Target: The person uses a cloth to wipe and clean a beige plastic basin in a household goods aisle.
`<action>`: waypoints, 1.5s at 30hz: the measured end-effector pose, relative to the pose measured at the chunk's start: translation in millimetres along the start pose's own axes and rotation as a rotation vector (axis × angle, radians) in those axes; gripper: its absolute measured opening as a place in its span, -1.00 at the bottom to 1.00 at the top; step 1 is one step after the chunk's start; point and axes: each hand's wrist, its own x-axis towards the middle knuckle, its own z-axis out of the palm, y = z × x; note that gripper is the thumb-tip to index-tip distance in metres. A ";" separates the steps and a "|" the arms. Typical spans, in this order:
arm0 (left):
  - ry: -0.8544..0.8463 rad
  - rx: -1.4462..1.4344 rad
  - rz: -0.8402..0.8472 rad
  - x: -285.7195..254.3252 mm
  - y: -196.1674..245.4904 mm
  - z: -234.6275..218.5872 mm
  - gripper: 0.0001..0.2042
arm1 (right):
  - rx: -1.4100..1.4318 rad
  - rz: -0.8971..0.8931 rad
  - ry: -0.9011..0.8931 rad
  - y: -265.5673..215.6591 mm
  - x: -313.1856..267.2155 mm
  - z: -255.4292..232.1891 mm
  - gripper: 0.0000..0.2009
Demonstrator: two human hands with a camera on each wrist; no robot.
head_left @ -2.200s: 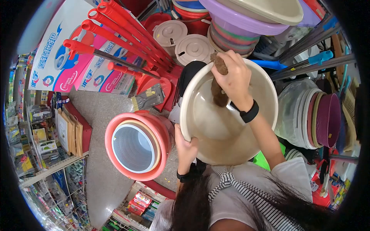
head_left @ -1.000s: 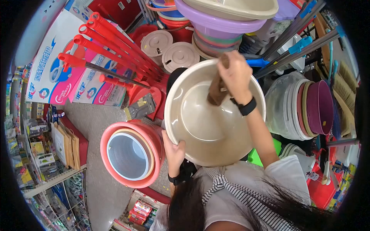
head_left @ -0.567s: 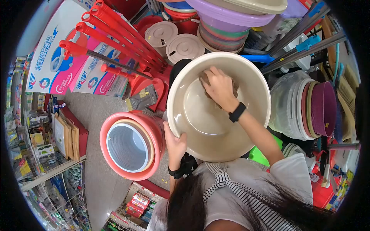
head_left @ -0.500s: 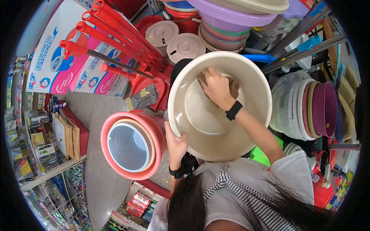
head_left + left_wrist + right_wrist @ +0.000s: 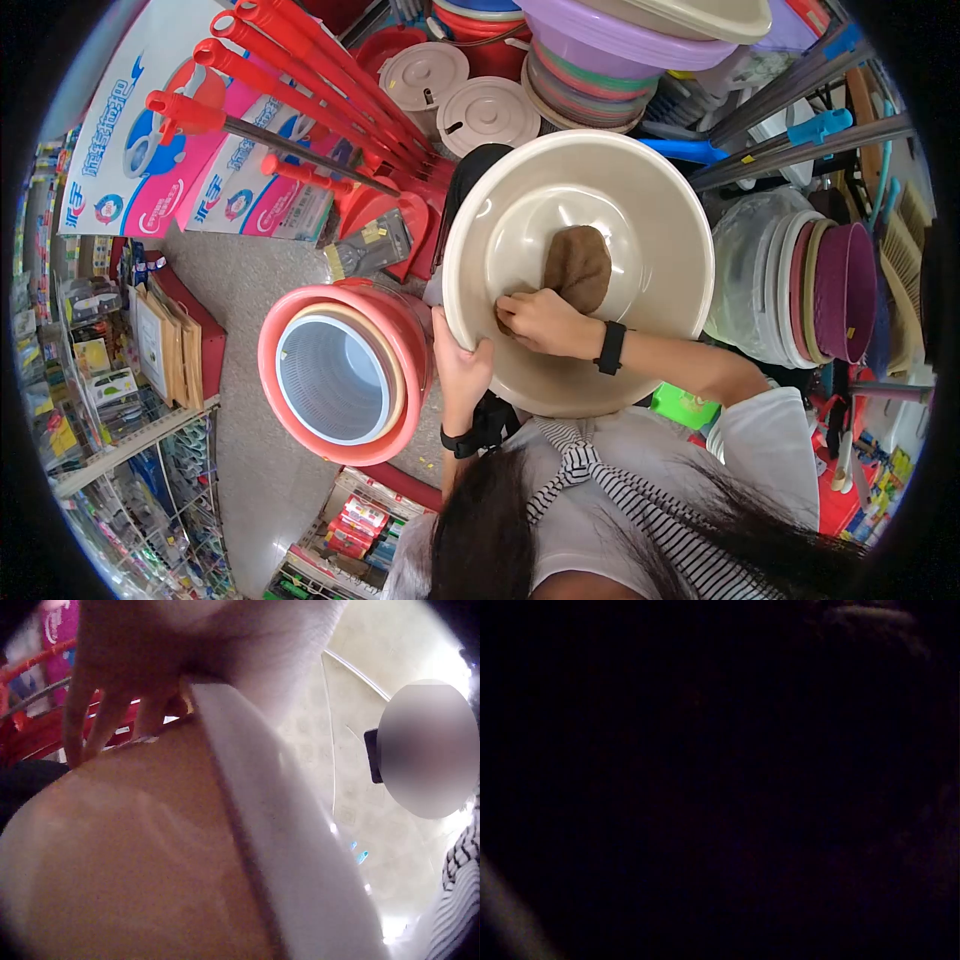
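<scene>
A large cream plastic basin (image 5: 655, 235) is tilted in front of the person's body. My left hand (image 5: 462, 370) grips its left rim, thumb on the inner side; in the left wrist view the fingers (image 5: 112, 712) spread over the outer wall beside the pale rim (image 5: 262, 795). Inside the basin, my right hand (image 5: 550, 322) holds a brown cloth (image 5: 580, 268) against the lower left of the inner wall. Part of the cloth trails behind the hand over the basin's bottom, and some is bunched under the fingers. The right wrist view is nearly black.
Pink nested buckets with a blue-grey basket (image 5: 335, 380) stand on the floor at left. Red mop handles (image 5: 310, 90) lean behind. Stacked basins (image 5: 600, 60) rise at the back, nested bins (image 5: 790, 285) at right. Metal poles (image 5: 790, 150) slant in from the right.
My right hand has carried the brown cloth from the basin's far rim down inside, then toward me and left along the wall. My left hand keeps its grip on the rim.
</scene>
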 end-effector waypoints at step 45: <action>0.015 -0.036 -0.048 -4.3 8.5 14.1 -0.67 | 0.141 0.083 -0.301 2.9 -22.2 -9.5 -0.78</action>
